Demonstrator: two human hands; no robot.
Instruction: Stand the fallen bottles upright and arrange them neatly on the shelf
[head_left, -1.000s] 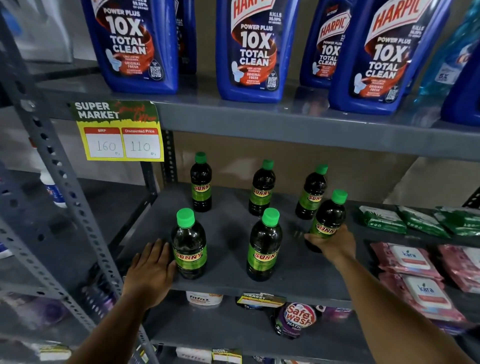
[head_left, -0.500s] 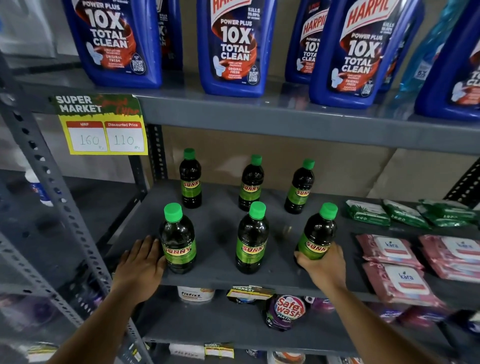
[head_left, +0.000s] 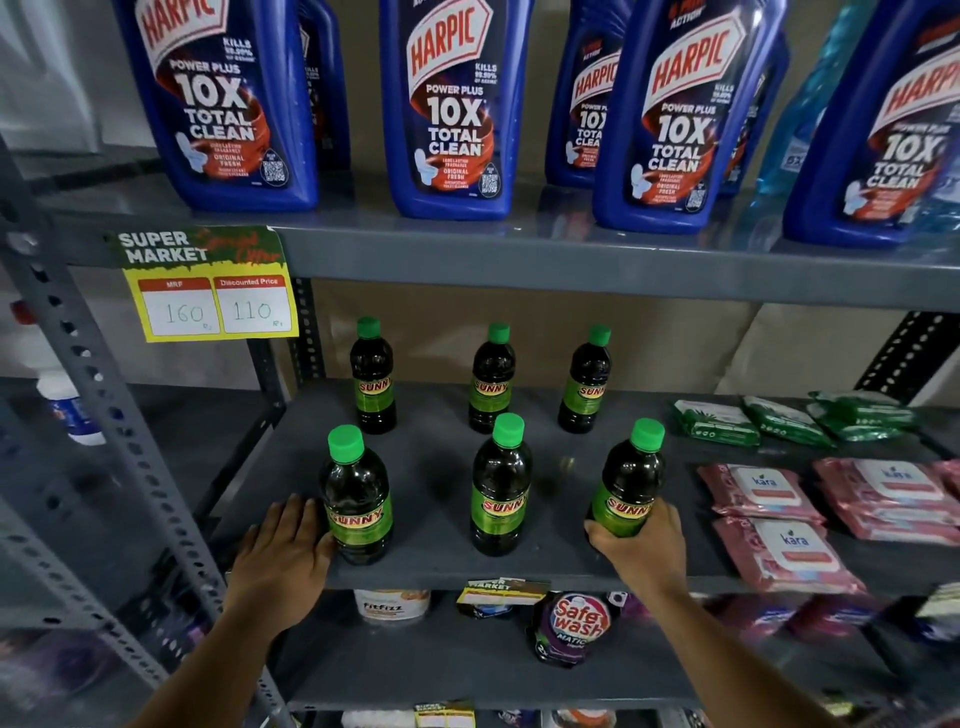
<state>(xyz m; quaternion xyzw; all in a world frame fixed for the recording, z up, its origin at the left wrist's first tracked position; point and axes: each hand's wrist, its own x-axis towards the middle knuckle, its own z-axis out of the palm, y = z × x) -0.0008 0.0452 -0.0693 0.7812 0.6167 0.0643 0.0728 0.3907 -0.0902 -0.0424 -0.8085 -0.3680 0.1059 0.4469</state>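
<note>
Several dark Sunny bottles with green caps stand upright on the grey middle shelf (head_left: 436, 499) in two rows of three. The back row holds bottles at the left (head_left: 372, 379), middle (head_left: 491, 384) and right (head_left: 586, 384). In the front row are a left bottle (head_left: 357, 499), a middle bottle (head_left: 501, 488) and a right bottle (head_left: 631, 483). My right hand (head_left: 644, 540) grips the base of the front right bottle, which leans slightly. My left hand (head_left: 283, 556) lies flat on the shelf's front edge, fingers touching the front left bottle.
Pink wipe packs (head_left: 779, 519) and green packs (head_left: 753, 421) lie on the shelf's right part. Blue Harpic bottles (head_left: 447, 104) fill the shelf above. A yellow price tag (head_left: 210, 286) hangs at the left. A perforated upright (head_left: 104, 415) stands left. Pouches (head_left: 571, 623) sit on the shelf below.
My right hand has drawn the front right bottle forward and rightward, into line with the front row. My left hand stays at the front left bottle.
</note>
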